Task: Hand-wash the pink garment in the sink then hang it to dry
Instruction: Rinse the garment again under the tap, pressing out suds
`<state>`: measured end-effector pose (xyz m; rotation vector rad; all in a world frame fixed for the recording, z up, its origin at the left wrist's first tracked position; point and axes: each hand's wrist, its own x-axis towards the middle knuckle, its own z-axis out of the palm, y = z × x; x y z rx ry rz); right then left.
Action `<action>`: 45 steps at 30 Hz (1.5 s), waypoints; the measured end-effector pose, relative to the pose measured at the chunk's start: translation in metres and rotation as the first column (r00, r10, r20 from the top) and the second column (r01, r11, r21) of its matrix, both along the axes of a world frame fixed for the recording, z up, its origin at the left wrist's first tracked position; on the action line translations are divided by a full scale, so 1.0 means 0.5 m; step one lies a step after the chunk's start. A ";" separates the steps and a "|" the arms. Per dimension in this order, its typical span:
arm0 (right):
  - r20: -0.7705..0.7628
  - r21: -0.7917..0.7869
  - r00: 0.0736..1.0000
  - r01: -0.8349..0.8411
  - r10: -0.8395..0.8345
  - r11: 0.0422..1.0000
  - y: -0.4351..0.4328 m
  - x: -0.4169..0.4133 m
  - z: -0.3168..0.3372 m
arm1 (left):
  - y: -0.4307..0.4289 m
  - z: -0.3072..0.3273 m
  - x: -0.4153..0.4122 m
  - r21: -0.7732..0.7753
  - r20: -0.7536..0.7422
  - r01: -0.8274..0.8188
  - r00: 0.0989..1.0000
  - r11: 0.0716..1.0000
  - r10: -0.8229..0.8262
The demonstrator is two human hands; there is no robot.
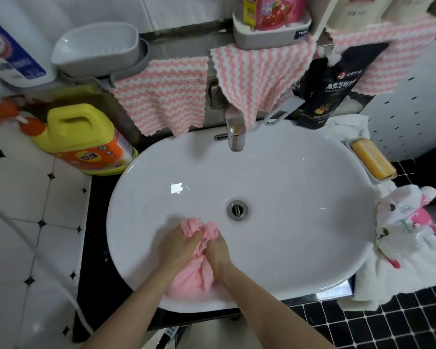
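Seen from above, a wide oval white ceramic sink [300, 172] fills the middle of the view, set into a dark surface [96, 238]. At its near edge a person's two bare forearms reach in. The left hand [178, 245] and the right hand [218, 249] sit side by side, almost touching, each curled closed around a bunch of the soft pink cloth garment [199, 275]. The garment lies crumpled against the near inside wall of the basin, with a small tuft poking out beyond the knuckles toward the round metal drain [237, 210].

The chrome tap [234, 134] at the far rim shows no running water, and the basin holds no standing water or visible suds (whether the cloth is wet cannot be told). A yellow bar of soap [373, 159] rests in its dish at the right rim, and a yellow plastic detergent jug [86, 139] stands to the left.

Judging by the grip, the washing stage is under way, either scrubbing or wringing. Any rinsing, final squeezing and the hanging up all appear to remain.
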<state>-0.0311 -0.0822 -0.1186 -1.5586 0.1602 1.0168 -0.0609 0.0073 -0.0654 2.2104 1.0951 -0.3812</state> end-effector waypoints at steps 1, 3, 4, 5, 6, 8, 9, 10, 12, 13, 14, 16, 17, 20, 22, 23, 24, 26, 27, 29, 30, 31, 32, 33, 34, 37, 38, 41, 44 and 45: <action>0.121 -0.117 0.979 -0.150 0.164 0.982 -0.008 0.001 0.010 | -0.005 -0.006 -0.008 -0.033 -0.004 0.013 1.000 0.999 -0.014; 0.253 -0.502 0.803 -0.368 0.540 0.783 -0.030 0.009 0.026 | -0.009 -0.012 -0.015 -0.012 0.003 0.048 0.999 0.999 -0.048; 0.254 -0.617 0.724 -0.388 0.641 0.684 -0.043 0.017 0.030 | -0.012 -0.010 -0.014 -0.007 -0.005 0.068 0.998 0.998 -0.068; 0.240 -0.629 0.681 -0.435 0.692 0.645 -0.049 0.015 0.027 | -0.011 -0.011 -0.013 -0.009 0.001 0.092 0.996 0.996 -0.092; 0.221 -0.560 0.680 -0.498 0.699 0.662 -0.052 0.015 0.036 | -0.011 -0.011 -0.015 -0.027 0.003 0.099 0.995 0.995 -0.099; 0.201 -0.210 0.800 -0.528 0.565 0.823 -0.056 0.003 0.043 | 0.002 -0.009 -0.020 -0.131 0.053 0.033 0.998 0.991 -0.027; 0.148 -0.031 0.879 -0.454 0.453 0.890 -0.057 -0.003 0.046 | 0.011 -0.016 -0.026 -0.181 0.108 -0.017 0.993 0.983 0.037; 0.069 0.096 0.933 -0.358 0.352 0.929 -0.056 -0.007 0.051 | 0.016 -0.013 -0.027 -0.215 0.126 -0.059 0.988 0.975 0.087; -0.010 0.178 0.970 -0.237 0.242 0.955 -0.045 -0.013 0.067 | 0.017 -0.008 -0.027 -0.285 0.188 -0.122 0.965 0.951 0.180; 0.048 0.097 0.968 -0.251 0.247 0.963 -0.033 -0.020 0.076 | 0.010 0.003 -0.022 -0.341 0.249 -0.105 0.948 0.934 0.197; 0.142 -0.055 0.939 -0.310 0.315 0.949 -0.021 -0.027 0.086 | 0.003 0.009 -0.018 -0.346 0.276 -0.064 0.947 0.936 0.166; 0.281 -0.340 0.856 -0.334 0.433 0.879 0.001 -0.045 0.077 | -0.003 -0.003 -0.025 -0.264 0.311 -0.003 0.946 0.965 0.088; 0.327 -0.420 0.819 -0.320 0.471 0.849 0.009 -0.053 0.073 | 0.000 -0.005 -0.032 -0.226 0.303 0.040 0.953 0.973 0.031; 0.355 -0.545 0.751 -0.318 0.557 0.776 0.011 -0.062 0.031 | 0.034 -0.011 -0.064 -0.269 0.254 0.223 0.955 0.937 -0.155; 0.326 -0.539 0.776 -0.317 0.540 0.780 0.007 -0.054 0.022 | 0.063 -0.009 -0.085 -0.472 0.212 0.288 0.955 0.833 -0.209; 0.300 -0.516 0.804 -0.316 0.513 0.796 0.007 -0.048 0.025 | 0.079 -0.007 -0.093 -0.572 0.176 0.323 0.946 0.754 -0.272; 0.266 -0.491 0.828 -0.325 0.494 0.808 0.007 -0.040 0.031 | 0.089 0.001 -0.102 -0.617 0.106 0.355 0.921 0.702 -0.374; 0.212 -0.482 0.817 -0.390 0.536 0.785 0.005 -0.023 0.034 | 0.089 0.008 -0.116 -0.566 -0.017 0.411 0.861 0.714 -0.509; 0.207 -0.486 0.799 -0.417 0.564 0.768 0.006 -0.016 0.030 | 0.077 0.002 -0.119 -0.486 -0.043 0.435 0.855 0.758 -0.517; 0.214 -0.489 0.776 -0.441 0.593 0.753 0.008 -0.006 0.022 | 0.043 -0.022 -0.122 -0.292 -0.008 0.444 0.884 0.847 -0.467; 0.211 -0.494 0.766 -0.452 0.607 0.742 0.009 -0.004 0.017 | 0.028 -0.038 -0.122 -0.177 0.035 0.438 0.898 0.881 -0.439; 0.206 -0.500 0.763 -0.456 0.612 0.736 0.009 -0.002 0.012 | 0.016 -0.051 -0.120 -0.081 0.056 0.427 0.904 0.901 -0.424; 0.206 -0.502 0.773 -0.443 0.601 0.742 0.010 -0.001 0.008 | 0.010 -0.059 -0.116 -0.015 0.061 0.417 0.907 0.909 -0.416; 0.216 -0.500 0.782 -0.426 0.585 0.754 0.009 0.001 0.005 | 0.007 -0.064 -0.111 0.028 0.051 0.415 0.908 0.910 -0.416; 0.229 -0.495 0.795 -0.402 0.562 0.770 0.008 0.003 0.002 | 0.007 -0.068 -0.105 0.053 0.053 0.407 0.911 0.912 -0.409; 0.257 -0.476 0.820 -0.354 0.512 0.805 0.007 0.014 -0.001 | 0.002 -0.079 -0.082 0.061 0.064 0.381 0.921 0.923 -0.384; 0.255 -0.481 0.818 -0.355 0.515 0.802 0.007 0.018 -0.005 | 0.000 -0.084 -0.076 0.072 0.063 0.369 0.925 0.927 -0.374; 0.248 -0.539 0.797 -0.360 0.551 0.762 0.014 0.036 -0.025 | -0.003 -0.094 -0.061 0.098 0.090 0.315 0.942 0.944 -0.323; 0.246 -0.611 0.746 -0.376 0.619 0.696 0.022 0.048 -0.048 | -0.001 -0.119 -0.056 0.144 0.134 0.293 0.941 0.945 -0.312; 0.252 -0.623 0.732 -0.377 0.633 0.685 0.024 0.052 -0.053 | 0.001 -0.129 -0.056 0.156 0.150 0.296 0.936 0.942 -0.319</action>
